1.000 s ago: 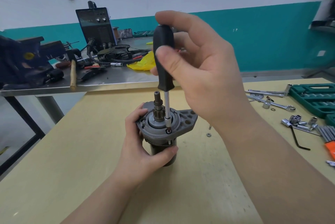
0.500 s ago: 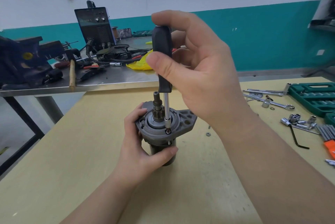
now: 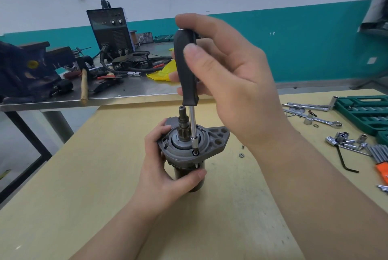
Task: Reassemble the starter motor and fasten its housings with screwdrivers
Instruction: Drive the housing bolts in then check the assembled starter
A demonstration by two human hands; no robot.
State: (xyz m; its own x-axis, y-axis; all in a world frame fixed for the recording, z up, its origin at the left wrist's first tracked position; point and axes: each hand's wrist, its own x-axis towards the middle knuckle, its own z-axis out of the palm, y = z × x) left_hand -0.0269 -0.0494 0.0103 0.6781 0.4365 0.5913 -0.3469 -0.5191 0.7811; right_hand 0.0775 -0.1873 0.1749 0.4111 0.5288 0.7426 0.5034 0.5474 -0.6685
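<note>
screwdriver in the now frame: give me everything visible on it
The screwdriver has a smooth black handle, plastic by its look, and a bright metal shaft ending in a socket-like bit holder. It stands nearly upright, its tip seated on a screw in the grey flange of the starter motor. The right hand holds the handle, thumb in front, fingers behind.

Right hand (image 3: 226, 83) re-grips the screwdriver (image 3: 186, 70): thumb, lying across the black handle w/ its tip pointing left 1 s ago, now sits higher w/ the nail facing the camera, and the fingers show more spread behind the handle. Shaft leans a bit more to the left at the top vs. before; bit stays in the same screw on the starter motor (image 3: 189, 150).
</note>
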